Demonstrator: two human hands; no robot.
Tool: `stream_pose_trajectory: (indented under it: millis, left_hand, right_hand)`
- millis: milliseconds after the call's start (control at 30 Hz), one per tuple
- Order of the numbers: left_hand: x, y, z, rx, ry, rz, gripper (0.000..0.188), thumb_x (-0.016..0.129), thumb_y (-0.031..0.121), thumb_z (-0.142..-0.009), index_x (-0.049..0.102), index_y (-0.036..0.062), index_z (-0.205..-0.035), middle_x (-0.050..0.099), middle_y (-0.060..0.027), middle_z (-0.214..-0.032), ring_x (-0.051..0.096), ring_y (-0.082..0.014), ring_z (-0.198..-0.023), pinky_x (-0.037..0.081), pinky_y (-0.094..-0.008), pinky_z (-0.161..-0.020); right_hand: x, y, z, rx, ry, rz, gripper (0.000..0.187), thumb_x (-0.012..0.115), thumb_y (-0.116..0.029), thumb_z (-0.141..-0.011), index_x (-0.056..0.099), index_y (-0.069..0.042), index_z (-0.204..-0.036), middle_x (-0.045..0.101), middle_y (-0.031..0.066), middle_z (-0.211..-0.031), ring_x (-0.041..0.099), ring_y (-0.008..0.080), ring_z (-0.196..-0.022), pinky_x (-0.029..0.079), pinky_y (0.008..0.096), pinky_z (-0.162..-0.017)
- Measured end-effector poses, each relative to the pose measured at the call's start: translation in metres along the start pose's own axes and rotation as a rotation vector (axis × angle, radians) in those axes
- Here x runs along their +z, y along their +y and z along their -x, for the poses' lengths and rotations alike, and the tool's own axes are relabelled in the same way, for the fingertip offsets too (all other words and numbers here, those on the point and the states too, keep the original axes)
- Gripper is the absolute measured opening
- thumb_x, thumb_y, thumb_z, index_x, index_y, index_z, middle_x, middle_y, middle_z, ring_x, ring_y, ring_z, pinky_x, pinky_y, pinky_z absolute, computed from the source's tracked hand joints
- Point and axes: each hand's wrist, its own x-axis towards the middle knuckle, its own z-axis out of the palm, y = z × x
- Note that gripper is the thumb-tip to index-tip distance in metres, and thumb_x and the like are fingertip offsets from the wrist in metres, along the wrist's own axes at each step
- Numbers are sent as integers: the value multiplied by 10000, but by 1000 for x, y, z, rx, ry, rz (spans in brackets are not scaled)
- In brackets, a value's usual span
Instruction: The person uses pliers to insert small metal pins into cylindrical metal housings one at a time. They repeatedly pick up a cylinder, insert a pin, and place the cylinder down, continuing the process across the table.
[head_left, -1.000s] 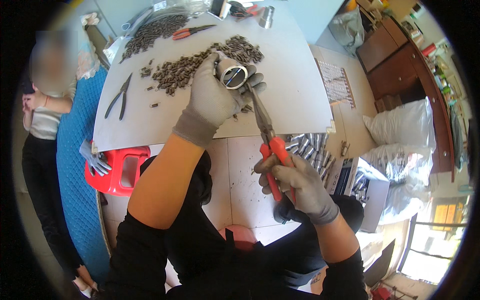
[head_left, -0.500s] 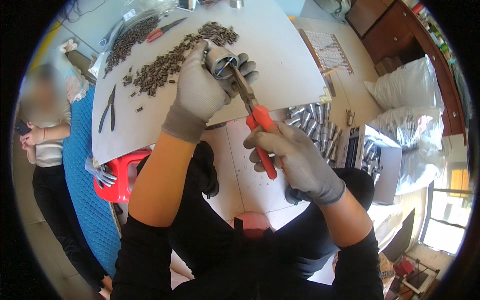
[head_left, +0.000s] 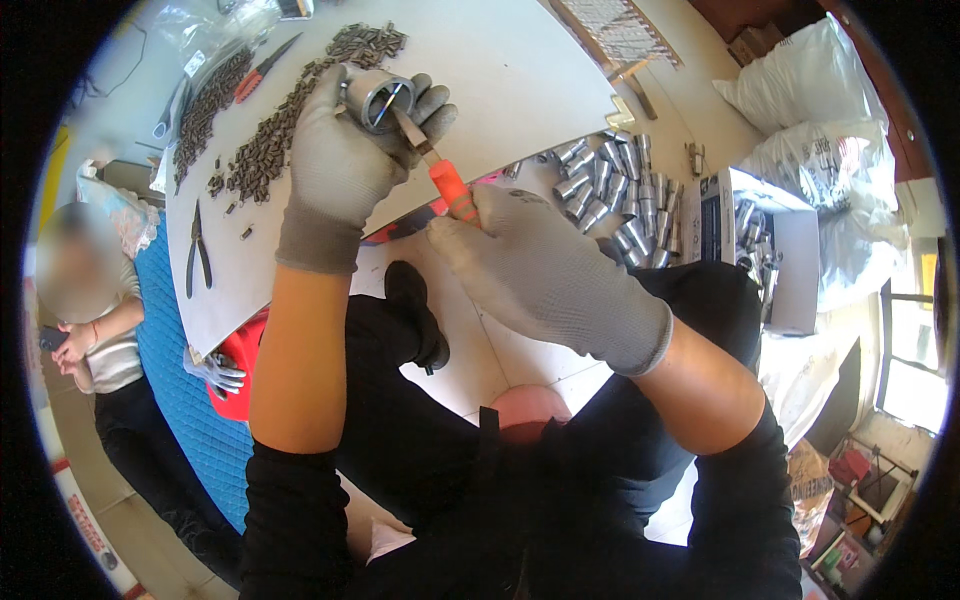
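My left hand [head_left: 340, 175], in a grey glove, holds a short silver metal cylinder [head_left: 362, 98] above the table, its open end turned toward me. A thin shiny bar shows inside its opening. My right hand [head_left: 565, 275], gloved too, is closed around red-handled pliers [head_left: 456, 190]. Their jaws reach up to the cylinder's rim, beside my left fingers; whether they grip anything there I cannot make out. Small dark cylindrical metal pieces [head_left: 258, 165] lie heaped on the table behind my left hand.
On the white table [head_left: 490, 85] lie black-handled pliers [head_left: 199, 250] and a red-handled tool [head_left: 262, 72]. Silver metal cylinders [head_left: 610, 185] are piled at right, by a box [head_left: 800, 270] of more. White sacks [head_left: 800, 80] stand beyond. A person with a phone [head_left: 52, 338] is at left.
My right hand has turned palm-down and wrapped further over the pliers' handles, which stood apart before. The view has shifted, so the table's things appear farther left and higher.
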Motion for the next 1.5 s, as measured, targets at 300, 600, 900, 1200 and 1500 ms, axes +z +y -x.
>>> stream_pose_trajectory:
  millis: [300,600,900,1200,1500]
  left_hand:
    - [-9,-4,-5,-14,-80,-25,564,352,426,-1045,465,-100,-1214,606,-277,-1124,606,-430,-1107,472,-582,-1034]
    - [-15,-2,-3,-1,-134,-46,558,366,427,-1041,503,-96,-1179,592,-288,-1154,592,-422,-1115,461,-570,-1048]
    - [-23,0,-7,-104,-275,72,512,398,406,-1034,544,-77,-1123,601,-271,-1133,605,-397,-1082,475,-559,-1030]
    - [-18,0,-4,-32,-212,-61,542,366,414,-1042,542,-91,-1129,602,-270,-1135,604,-379,-1097,487,-540,-1015]
    - [-20,-1,-2,-164,-211,87,595,333,424,-1047,522,-126,-1172,598,-290,-1172,599,-375,-1121,490,-527,-1007]
  right_hand:
    - [20,19,-3,-157,176,357,404,421,-345,-1033,630,0,-1008,641,131,-735,681,231,-712,550,348,-649]
    - [-8,17,-8,-426,-39,599,300,509,-248,-1012,589,41,-1007,590,106,-680,640,212,-655,543,312,-580]
    - [-1,15,-2,-181,-83,434,314,526,-260,-1002,600,44,-1033,594,96,-672,651,197,-646,536,325,-588]
    - [5,51,-19,-781,248,295,200,650,-205,-919,637,-35,-1024,655,115,-783,676,191,-699,560,312,-665]
    - [-3,49,-22,-589,-57,241,185,648,-187,-923,642,-41,-1037,671,80,-791,689,169,-697,582,284,-660]
